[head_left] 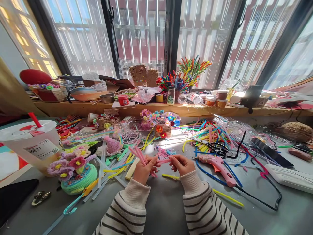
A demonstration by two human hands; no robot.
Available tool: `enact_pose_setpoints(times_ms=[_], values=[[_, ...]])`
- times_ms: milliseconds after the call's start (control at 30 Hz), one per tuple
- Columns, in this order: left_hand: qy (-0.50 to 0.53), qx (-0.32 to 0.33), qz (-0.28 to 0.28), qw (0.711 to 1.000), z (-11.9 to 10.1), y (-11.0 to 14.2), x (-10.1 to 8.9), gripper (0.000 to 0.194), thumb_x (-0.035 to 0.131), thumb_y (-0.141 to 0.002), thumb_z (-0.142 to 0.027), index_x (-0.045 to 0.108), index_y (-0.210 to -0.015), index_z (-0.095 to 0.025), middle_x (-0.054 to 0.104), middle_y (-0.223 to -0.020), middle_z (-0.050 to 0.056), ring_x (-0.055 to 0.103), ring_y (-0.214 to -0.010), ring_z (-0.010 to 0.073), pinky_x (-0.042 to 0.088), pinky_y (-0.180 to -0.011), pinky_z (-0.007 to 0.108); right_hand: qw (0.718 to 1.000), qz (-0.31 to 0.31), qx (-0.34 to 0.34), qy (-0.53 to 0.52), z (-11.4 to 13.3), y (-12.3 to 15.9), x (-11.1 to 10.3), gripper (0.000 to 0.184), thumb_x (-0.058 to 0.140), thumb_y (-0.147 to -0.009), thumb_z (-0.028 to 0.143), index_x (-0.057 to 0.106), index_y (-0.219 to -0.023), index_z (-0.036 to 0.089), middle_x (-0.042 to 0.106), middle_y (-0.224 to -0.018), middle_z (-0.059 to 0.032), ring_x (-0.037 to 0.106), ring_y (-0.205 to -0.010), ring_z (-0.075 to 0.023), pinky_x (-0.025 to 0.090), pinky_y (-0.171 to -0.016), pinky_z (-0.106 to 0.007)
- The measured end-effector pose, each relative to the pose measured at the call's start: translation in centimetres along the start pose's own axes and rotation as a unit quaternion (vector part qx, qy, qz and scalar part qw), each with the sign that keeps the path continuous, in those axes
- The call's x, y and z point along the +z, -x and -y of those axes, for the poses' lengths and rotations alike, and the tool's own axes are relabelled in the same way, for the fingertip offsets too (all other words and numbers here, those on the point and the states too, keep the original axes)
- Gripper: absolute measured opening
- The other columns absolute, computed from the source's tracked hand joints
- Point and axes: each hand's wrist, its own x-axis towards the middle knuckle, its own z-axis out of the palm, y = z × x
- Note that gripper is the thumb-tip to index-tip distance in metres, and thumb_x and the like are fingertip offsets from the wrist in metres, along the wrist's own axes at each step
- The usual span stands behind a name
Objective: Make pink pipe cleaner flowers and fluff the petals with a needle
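Pink pipe cleaners stick up from my left hand, whose fingers are closed around them. My right hand pinches the far end of a pink piece that stretches between both hands. Just beyond my fingers lie small pink and blue fuzzy bits on the grey table. A short yellow pipe cleaner rests below my right hand. Right of that hand is a pink glue gun on its side, with black-handled scissors behind it.
At left stand a drink cup and a green pot of fuzzy flowers, beside clear glue sticks. A heap of coloured pipe cleaners lies at back right. A black cord loops at right, near a phone. A crowded windowsill runs behind.
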Motion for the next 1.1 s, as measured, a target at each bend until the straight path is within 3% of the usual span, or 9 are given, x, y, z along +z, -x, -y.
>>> enact_pose_setpoints(times_ms=[100, 200, 400, 600, 700, 900, 1000, 1100], values=[[0.015, -0.014, 0.049, 0.999, -0.1, 0.2, 0.2, 0.039, 0.049, -0.063, -0.048, 0.038, -0.045, -0.015, 0.032, -0.026, -0.009, 0.022, -0.021, 0.0005, 0.017, -0.023, 0.012, 0.999, -0.02, 0.001, -0.028, 0.1, -0.1, 0.0, 0.029, 0.053, -0.064, 0.041, 0.059, -0.07, 0.013, 0.056, -0.047, -0.0003, 0.047, -0.035, -0.0072, 0.041, -0.034, -0.019], [0.102, -0.036, 0.095, 0.99, -0.3, 0.3, 0.4, 0.044, 0.038, -0.065, -0.055, 0.035, -0.048, -0.016, 0.033, -0.032, -0.008, 0.015, -0.022, -0.0009, 0.01, -0.025, 0.012, 0.999, -0.036, -0.011, -0.028, 0.1, -0.2, -0.1, 0.033, 0.051, -0.065, 0.042, 0.056, -0.078, 0.012, 0.056, -0.05, -0.0006, 0.047, -0.036, -0.0071, 0.041, -0.033, -0.018], [0.125, -0.051, 0.118, 0.984, -0.7, 0.6, 0.5, 0.037, 0.039, -0.067, -0.052, 0.041, -0.056, -0.016, 0.031, -0.036, -0.009, 0.015, -0.025, -0.0005, 0.01, -0.026, 0.011, 0.998, -0.056, -0.036, -0.013, -0.5, -0.5, -0.3, 0.03, 0.047, -0.069, 0.039, 0.051, -0.083, 0.013, 0.058, -0.063, -0.0047, 0.05, -0.045, -0.0093, 0.043, -0.035, -0.019], [0.026, -0.027, 0.074, 0.997, -0.5, 0.5, 0.3, 0.04, 0.048, -0.059, -0.053, 0.055, -0.067, -0.014, 0.044, -0.049, -0.003, 0.038, -0.035, 0.0043, 0.025, -0.029, 0.015, 0.996, -0.067, -0.063, 0.004, -1.1, -0.5, -0.3, 0.025, 0.041, -0.072, 0.033, 0.052, -0.084, 0.013, 0.057, -0.07, -0.0063, 0.051, -0.05, -0.01, 0.046, -0.036, -0.02], [0.004, -0.012, 0.07, 0.997, -0.3, 0.4, 0.1, 0.041, 0.05, -0.059, -0.052, 0.06, -0.07, -0.013, 0.045, -0.052, -0.002, 0.041, -0.037, 0.0047, 0.03, -0.032, 0.017, 0.994, -0.081, -0.069, 0.01, -1.0, -0.5, -0.3, 0.023, 0.038, -0.074, 0.031, 0.052, -0.081, 0.014, 0.054, -0.072, -0.0056, 0.051, -0.052, -0.0098, 0.046, -0.036, -0.02], [-0.025, -0.003, 0.071, 0.997, -0.1, 0.2, -0.2, 0.037, 0.057, -0.058, -0.041, 0.059, -0.083, -0.015, 0.041, -0.044, -0.006, 0.027, -0.031, 0.0009, 0.016, -0.029, 0.015, 0.991, -0.103, -0.08, -0.016, -0.4, -0.5, -0.5, 0.02, 0.036, -0.073, 0.028, 0.05, -0.076, 0.015, 0.048, -0.063, -0.0013, 0.048, -0.048, -0.0088, 0.043, -0.035, -0.019], [-0.045, 0.014, 0.05, 0.998, -0.2, 0.2, -0.2, 0.036, 0.061, -0.055, -0.038, 0.059, -0.082, -0.014, 0.043, -0.044, -0.005, 0.026, -0.033, 0.0009, 0.014, -0.031, 0.015, 0.994, -0.074, -0.075, -0.015, 0.0, -0.3, -0.7, 0.017, 0.034, -0.072, 0.023, 0.048, -0.076, 0.015, 0.039, -0.047, 0.0051, 0.038, -0.036, -0.0064, 0.034, -0.03, -0.017], [-0.087, 0.034, 0.061, 0.994, -0.5, 0.5, 0.0, 0.031, 0.056, -0.06, -0.04, 0.061, -0.076, -0.014, 0.04, -0.04, -0.006, 0.024, -0.033, 0.002, 0.015, -0.033, 0.016, 0.995, -0.023, -0.093, -0.027, 0.6, 0.1, -0.6, 0.014, 0.032, -0.071, 0.02, 0.044, -0.077, 0.016, 0.035, -0.046, 0.007, 0.031, -0.032, -0.0049, 0.026, -0.029, -0.016]])
